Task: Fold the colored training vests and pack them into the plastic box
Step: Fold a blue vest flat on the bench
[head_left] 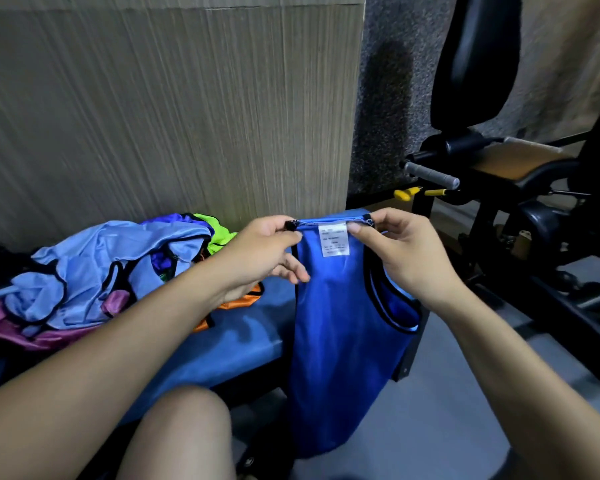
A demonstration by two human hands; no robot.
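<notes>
A royal blue vest (336, 341) with black trim hangs in front of me, its white label (334, 239) facing me near the top edge. My left hand (264, 252) pinches the top edge at its left end. My right hand (406, 254) pinches the same edge at its right end, so the vest hangs stretched between them, past the end of a blue padded bench (229, 344). A heap of loose vests (90, 271) in light blue, purple, green, pink and orange lies on the bench to the left. No plastic box is in view.
A ribbed beige wall panel (170, 109) rises right behind the bench. Black gym equipment (499, 168) with a grey handle and yellow knobs stands at the right. Grey floor (447, 410) shows below the vest. My bare knee (184, 434) is at the bottom middle.
</notes>
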